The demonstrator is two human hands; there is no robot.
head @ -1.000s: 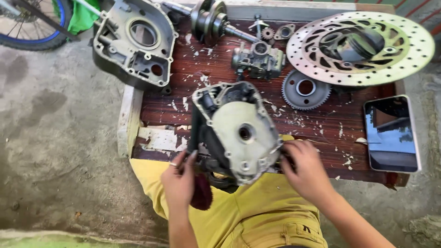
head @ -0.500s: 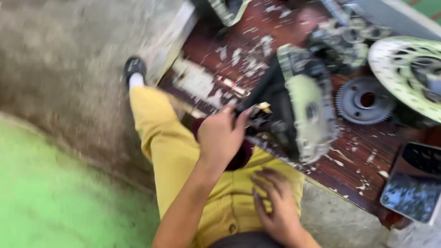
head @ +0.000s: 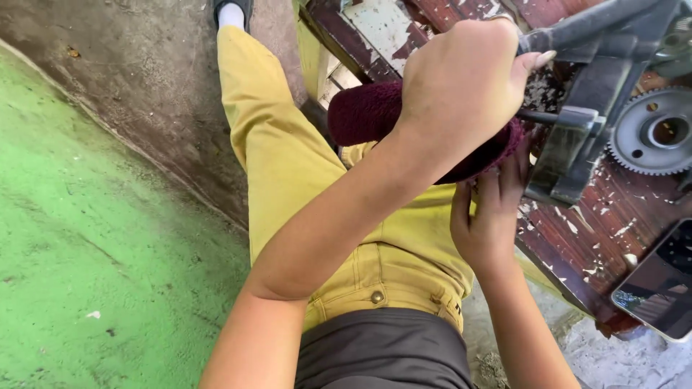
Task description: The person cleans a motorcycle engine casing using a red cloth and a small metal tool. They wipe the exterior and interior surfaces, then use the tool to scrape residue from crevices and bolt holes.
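Far left: green floor (head: 86, 252), then grey concrete (head: 144, 86). In the middle: left hand (head: 461, 79), closed over a dark red cloth (head: 367, 112) and gripping a dark metal engine part (head: 577, 137) at the near edge of the worn wooden table (head: 577, 238). Just below: right hand (head: 490, 216), fingers up against the cloth; grip not clear. Further right: a gear (head: 659, 130), a phone (head: 659, 288). Possible risk: heavy part slipping off the edge, because held partly through cloth.

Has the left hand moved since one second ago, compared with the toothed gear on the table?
Yes. The left hand has moved up over the dark red cloth, nearer the round grey toothed gear.
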